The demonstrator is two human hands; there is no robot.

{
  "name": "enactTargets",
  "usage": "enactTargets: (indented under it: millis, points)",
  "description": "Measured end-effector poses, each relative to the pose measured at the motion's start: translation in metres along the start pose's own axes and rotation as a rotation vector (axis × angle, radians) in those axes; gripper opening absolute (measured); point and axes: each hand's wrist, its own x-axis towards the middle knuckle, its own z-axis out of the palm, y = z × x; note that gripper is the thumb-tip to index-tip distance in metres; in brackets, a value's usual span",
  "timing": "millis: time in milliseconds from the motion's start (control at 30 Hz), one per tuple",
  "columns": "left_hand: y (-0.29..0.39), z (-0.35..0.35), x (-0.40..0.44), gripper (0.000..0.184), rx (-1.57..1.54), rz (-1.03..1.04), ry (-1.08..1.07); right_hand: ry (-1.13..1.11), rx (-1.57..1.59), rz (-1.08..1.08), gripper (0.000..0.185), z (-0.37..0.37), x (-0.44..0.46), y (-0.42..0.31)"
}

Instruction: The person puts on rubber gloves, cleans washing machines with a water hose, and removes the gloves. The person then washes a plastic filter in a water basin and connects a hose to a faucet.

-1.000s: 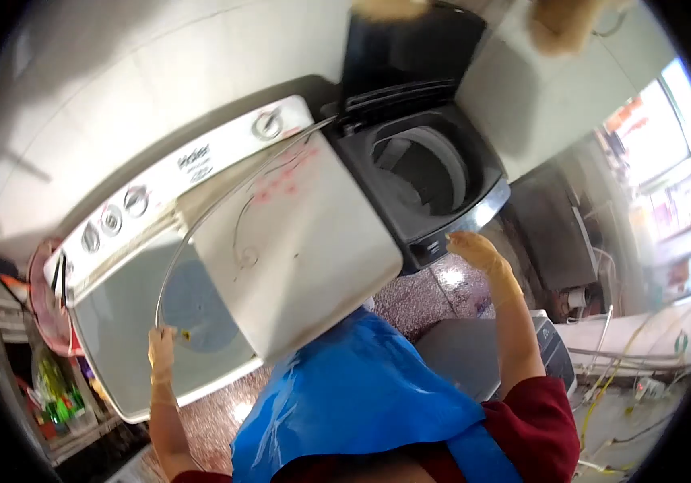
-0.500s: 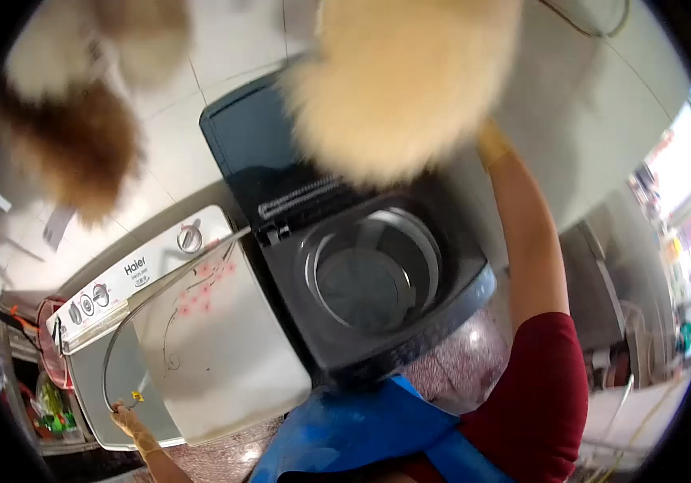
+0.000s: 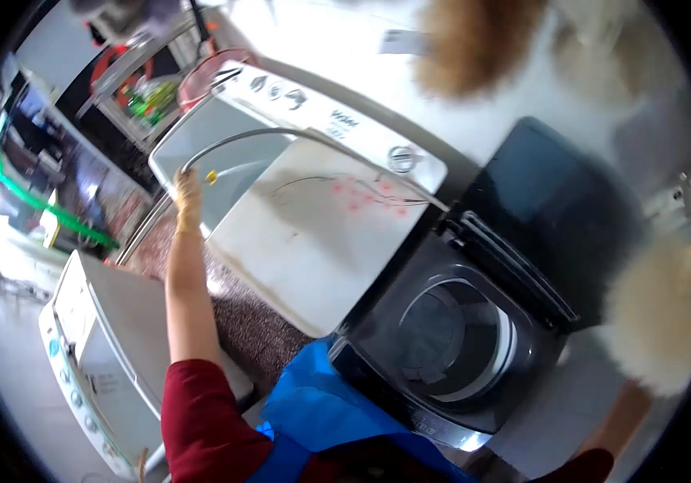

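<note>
My left hand (image 3: 187,197), in a pale yellow glove, is closed around the end of a grey hose (image 3: 269,130) over the open tub (image 3: 220,137) of the white washing machine. A small yellow piece (image 3: 212,177) is beside it. The hose arches across the machine's flower-patterned lid (image 3: 313,225). My right forearm reaches to the lower right, and its hand is hidden behind a pale fluffy thing (image 3: 655,314). Between my arms stands a dark top-loading washer (image 3: 410,402) with its lid (image 3: 554,217) raised and its drum (image 3: 442,338) visible.
Brown fluffy material (image 3: 478,44) and cream fluffy material (image 3: 615,48) show at the top. Another white washing machine (image 3: 120,322) stands at the lower left. A pink basket (image 3: 204,79) and a shelf (image 3: 132,68) with green items are at the upper left.
The view has turned toward the left. The pale fluffy thing now appears at the right edge and covers my right hand. My left hand still holds the hose over the tub.
</note>
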Motion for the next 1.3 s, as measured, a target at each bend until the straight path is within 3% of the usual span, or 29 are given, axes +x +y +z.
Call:
enactTargets:
  millis: [67, 167, 267, 333, 400, 600, 667, 700, 733, 800, 867, 933, 1067, 1100, 1200, 1300]
  points:
    - [0.033, -0.015, -0.017, 0.023, 0.072, -0.017, -0.046, -0.031, -0.012, 0.007, 0.053, -0.001, -0.005, 0.006]
    - [-0.010, -0.004, 0.002, 0.020, -0.092, 0.041, 0.000, -0.054, -0.009, 0.010, 0.051, -0.007, -0.011, 0.010]
    - [-0.008, -0.010, -0.004, 0.017, -0.139, 0.093, -0.022, -0.055, -0.050, 0.011, 0.049, -0.011, -0.012, 0.014]
    - [0.004, -0.010, -0.009, 0.016, -0.093, 0.077, 0.029, -0.055, -0.060, 0.002, 0.048, -0.015, -0.013, 0.016]
    - [0.014, -0.014, 0.001, 0.018, -0.104, 0.045, -0.061, -0.060, -0.070, -0.010, 0.046, -0.020, -0.011, 0.016]
    - [0.085, -0.030, -0.007, 0.020, -0.125, 0.330, -0.086, -0.068, -0.090, -0.064, 0.042, -0.034, -0.005, 0.006]
    - [0.107, -0.038, -0.024, 0.020, -0.359, 0.206, -0.218, -0.058, -0.094, -0.095, 0.041, -0.040, 0.000, 0.002]
    - [0.136, -0.042, -0.051, 0.022, -0.625, 0.080, -0.286, -0.055, -0.094, -0.110, 0.040, -0.043, 0.002, 0.000]
    - [0.179, -0.049, -0.089, 0.022, -0.550, 0.005, -0.246, -0.055, -0.098, -0.128, 0.040, -0.046, 0.003, 0.001]
    - [0.217, -0.064, -0.142, 0.023, -0.385, -0.012, -0.402, -0.046, -0.100, -0.166, 0.038, -0.051, 0.009, -0.003]
    - [0.262, -0.071, -0.220, 0.022, -0.444, -0.013, -0.496, -0.041, -0.107, -0.209, 0.037, -0.055, 0.014, -0.001]
    - [0.289, -0.069, -0.287, 0.019, -0.425, -0.166, -0.570, -0.038, -0.112, -0.250, 0.036, -0.057, 0.023, -0.004]
    - [0.288, -0.053, -0.408, 0.012, -0.662, -0.195, -0.847, -0.069, -0.118, -0.199, 0.030, -0.056, 0.023, -0.005]
    - [0.290, -0.048, -0.433, 0.011, -0.545, -0.193, -0.922, -0.080, -0.113, -0.179, 0.029, -0.059, 0.020, -0.006]
    - [0.294, -0.023, -0.509, 0.007, -0.596, -0.348, -1.108, -0.121, -0.087, -0.097, 0.025, -0.068, 0.011, -0.008]
    - [0.258, 0.014, -0.573, 0.008, -0.503, -0.203, -1.232, -0.183, -0.029, 0.009, 0.022, -0.082, -0.003, -0.016]
